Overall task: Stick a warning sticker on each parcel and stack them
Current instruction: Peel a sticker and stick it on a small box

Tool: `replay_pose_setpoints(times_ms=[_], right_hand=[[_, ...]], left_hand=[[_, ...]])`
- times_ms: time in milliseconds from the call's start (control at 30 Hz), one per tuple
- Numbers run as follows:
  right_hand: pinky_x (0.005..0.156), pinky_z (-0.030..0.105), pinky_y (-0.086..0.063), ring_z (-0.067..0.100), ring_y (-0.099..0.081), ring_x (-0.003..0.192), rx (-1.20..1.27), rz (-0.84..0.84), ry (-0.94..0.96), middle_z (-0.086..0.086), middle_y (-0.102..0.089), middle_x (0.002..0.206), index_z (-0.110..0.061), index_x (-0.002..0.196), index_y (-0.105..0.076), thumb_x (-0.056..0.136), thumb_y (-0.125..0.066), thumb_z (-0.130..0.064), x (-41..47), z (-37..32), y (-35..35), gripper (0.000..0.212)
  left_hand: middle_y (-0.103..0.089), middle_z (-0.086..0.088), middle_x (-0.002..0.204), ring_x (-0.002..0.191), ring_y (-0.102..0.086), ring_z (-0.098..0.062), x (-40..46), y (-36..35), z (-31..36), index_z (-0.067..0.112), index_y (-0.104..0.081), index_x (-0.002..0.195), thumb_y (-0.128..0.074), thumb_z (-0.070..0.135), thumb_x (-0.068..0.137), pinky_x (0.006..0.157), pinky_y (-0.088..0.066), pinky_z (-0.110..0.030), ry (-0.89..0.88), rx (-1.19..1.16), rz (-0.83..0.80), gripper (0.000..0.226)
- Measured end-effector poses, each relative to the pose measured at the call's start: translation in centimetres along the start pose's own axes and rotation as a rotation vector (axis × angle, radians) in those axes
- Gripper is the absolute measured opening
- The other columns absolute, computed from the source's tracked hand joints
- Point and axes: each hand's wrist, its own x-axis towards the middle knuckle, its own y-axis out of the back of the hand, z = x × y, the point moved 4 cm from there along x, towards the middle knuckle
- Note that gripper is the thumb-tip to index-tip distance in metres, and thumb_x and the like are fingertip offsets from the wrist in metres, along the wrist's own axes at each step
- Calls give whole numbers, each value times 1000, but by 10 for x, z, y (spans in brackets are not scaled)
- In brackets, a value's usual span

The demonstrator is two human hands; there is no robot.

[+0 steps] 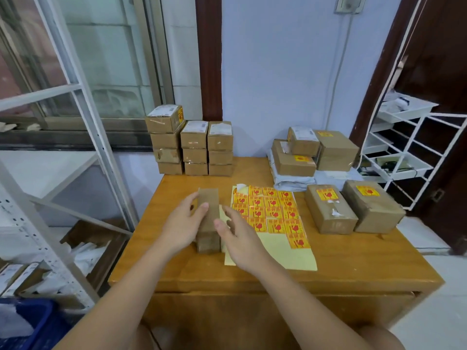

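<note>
The parcel (208, 209) stood near the middle of the table (353, 261), just left of the sticker sheet (273, 215), and every place here is told from that sheet. It was a narrow brown box, its long axis running from the person toward the far wall, far end raised a little. A second box (208, 243) seemed to lie under its near end, though I could not tell whether it was a separate parcel.

The left hand (184, 228) held the parcel from the left, thumb laid across its top and fingers curled round the side. A sticker appeared to peep out by the fingers on that left face, but it was too hidden to be sure. The right hand (240, 238) hovered over the sheet's left edge, fingers relaxed and grasping nothing, just beside the parcel's right side.

My judgement was that the left hand steadied the parcel while the right came in to help turn or lift it.

Beyond the sheet's far left stood the stacks (192, 147) of small boxes, probably parked there out of the way. To the sheet's right lay two stickered parcels (353, 210), labels up, and behind them a pile (313, 150) of more. The sheet sat within easy reach of the right hand, which seemed to be the reason for its place.
</note>
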Motion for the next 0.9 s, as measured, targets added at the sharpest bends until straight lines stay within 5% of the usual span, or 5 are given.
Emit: replay_pose_setpoints(times_ms=[67,200,433,633,900], right_hand=[[119,38,-33,8,-35,144,-79,17,19,-14,-37,158,-34,154,-33,101,-45,-58,-7,8,17,60],[116,26,-31,4,-36,141,-337,97,29,-16,-42,153,-34,148,-44,101,-53,-48,-27,36,71,50],[103,23,-39,11,-49,125,-503,202,-115,-6,-59,134,-25,139,-58,93,-71,-36,-51,92,133,48],[100,19,-35,12,-49,122,-503,206,-79,-6,-61,130,-20,134,-63,90,-75,-25,-56,110,138,46],[96,14,-31,5,-46,115,-499,246,-28,-6,-65,123,-21,128,-68,89,-76,-26,-49,120,139,41]], left_hand=[[-42,3,159,144,-41,-18,-3,9,10,23,-39,156,-49,47,105,116,-37,-36,-54,192,57,57],[-36,8,162,151,-28,-14,-19,-2,54,28,-44,152,-51,47,103,124,-23,-37,-276,537,65,53],[-40,10,157,147,-27,-10,-41,-94,99,28,-43,152,-44,47,106,122,-17,-29,-584,584,-165,50],[-40,8,158,146,-30,-13,-34,-157,83,25,-37,156,-45,54,103,122,-22,-32,-513,554,-319,60],[-41,12,155,142,-32,-9,-25,-181,59,28,-39,154,-39,67,99,121,-24,-32,-428,511,-303,67]])
